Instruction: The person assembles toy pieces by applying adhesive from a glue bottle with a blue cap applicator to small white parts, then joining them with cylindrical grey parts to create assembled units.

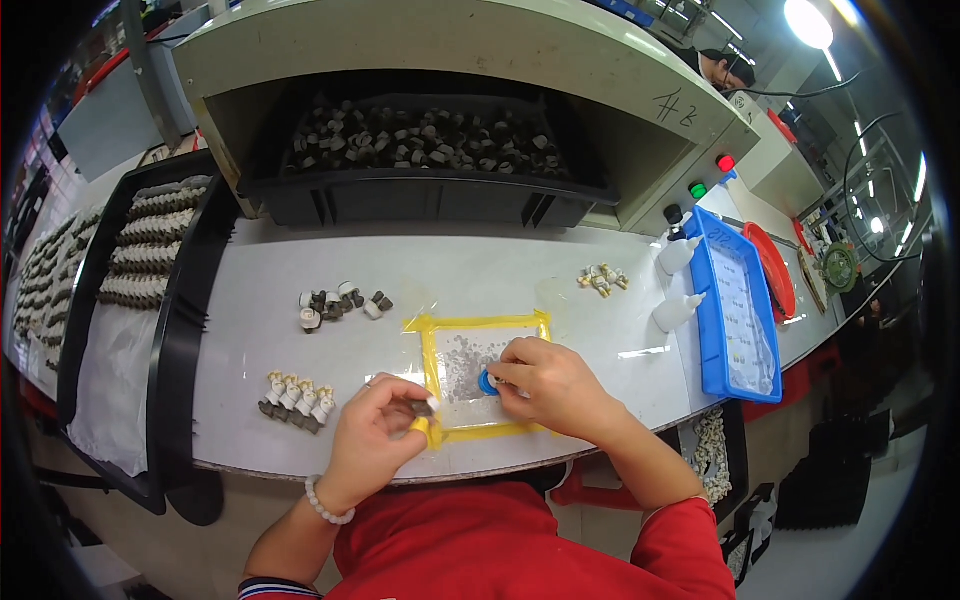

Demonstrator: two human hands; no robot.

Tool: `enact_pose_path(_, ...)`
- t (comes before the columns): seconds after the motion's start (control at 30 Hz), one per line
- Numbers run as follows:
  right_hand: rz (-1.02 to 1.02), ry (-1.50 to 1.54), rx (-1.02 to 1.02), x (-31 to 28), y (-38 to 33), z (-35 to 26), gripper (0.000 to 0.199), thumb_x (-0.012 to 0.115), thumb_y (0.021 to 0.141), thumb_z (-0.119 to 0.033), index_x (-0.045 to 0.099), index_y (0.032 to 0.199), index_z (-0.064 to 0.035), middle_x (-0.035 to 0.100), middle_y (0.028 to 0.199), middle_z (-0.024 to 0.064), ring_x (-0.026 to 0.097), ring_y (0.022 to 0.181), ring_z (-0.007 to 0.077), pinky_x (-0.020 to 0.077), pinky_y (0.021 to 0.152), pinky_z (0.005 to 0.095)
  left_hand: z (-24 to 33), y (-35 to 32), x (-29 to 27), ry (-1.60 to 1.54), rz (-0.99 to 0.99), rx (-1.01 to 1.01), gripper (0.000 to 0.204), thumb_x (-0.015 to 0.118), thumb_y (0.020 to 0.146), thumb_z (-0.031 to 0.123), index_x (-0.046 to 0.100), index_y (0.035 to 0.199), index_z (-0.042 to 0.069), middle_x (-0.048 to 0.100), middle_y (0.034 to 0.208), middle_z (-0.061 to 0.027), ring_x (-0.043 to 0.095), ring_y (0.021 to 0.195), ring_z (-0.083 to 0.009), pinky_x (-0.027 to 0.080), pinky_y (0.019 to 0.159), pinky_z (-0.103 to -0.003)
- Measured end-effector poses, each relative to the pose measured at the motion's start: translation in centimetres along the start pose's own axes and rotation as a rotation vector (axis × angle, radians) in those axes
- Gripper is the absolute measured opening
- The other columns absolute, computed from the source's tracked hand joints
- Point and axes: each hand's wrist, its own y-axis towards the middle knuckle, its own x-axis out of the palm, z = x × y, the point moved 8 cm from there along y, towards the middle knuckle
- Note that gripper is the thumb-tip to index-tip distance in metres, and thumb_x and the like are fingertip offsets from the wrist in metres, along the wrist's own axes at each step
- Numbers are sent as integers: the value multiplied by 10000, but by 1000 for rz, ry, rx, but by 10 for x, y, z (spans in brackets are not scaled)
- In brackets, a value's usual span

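My left hand is closed in a pinch on a small dark-and-white piece, just left of a square marked out in yellow tape. Something yellow shows by its thumb; I cannot tell whether it is worn or held. Inside the square, my right hand has its fingers closed at a small blue round cap-like piece, partly hidden by the fingertips. Small clear specks or dots cover part of the taped area. Left of my left hand stands a row of small white figures on dark bases.
Loose dark-and-white pieces and small white-and-yellow pieces lie on the table. A black bin of pieces sits under the shelf. A black tray stands left; white squeeze bottles and a blue tray stand right.
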Motion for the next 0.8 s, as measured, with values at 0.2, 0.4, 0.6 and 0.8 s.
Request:
enact_pose_path(0.2,58,196,123,-2,-6,11,221,644,722,-60,678,939,-31,613,858,90,608,730,254,503,645,323,-26,-11,18,-502,6,-211,313,550,829,-119,538,1137,-65,604,1045,-131,626,972,-229,523,881,-328)
enact_pose_path(0.4,110,472,231,0,-13,17,241,652,746,-27,673,987,-21,626,885,88,602,724,189,488,647,278,-34,-9,27,-610,14,-180,307,541,851,-95,522,1158,-89,612,1063,-174,628,992,-253,499,923,-345)
enact_pose_path(0.6,92,712,212,5,-19,4,270,656,774,-25,664,1044,-25,627,924,81,574,756,146,469,675,253,-35,-10,27,-625,21,-160,303,513,863,-98,510,1165,-113,591,1122,-228,613,1032,-274,493,942,-362)
enact_pose_path(0.8,81,732,187,7,-16,-4,273,661,780,-17,668,1053,-17,629,923,79,580,775,146,463,674,248,-38,-11,27,-632,19,-142,293,538,849,-111,542,1142,-98,590,1128,-195,601,1054,-265,489,952,-352)
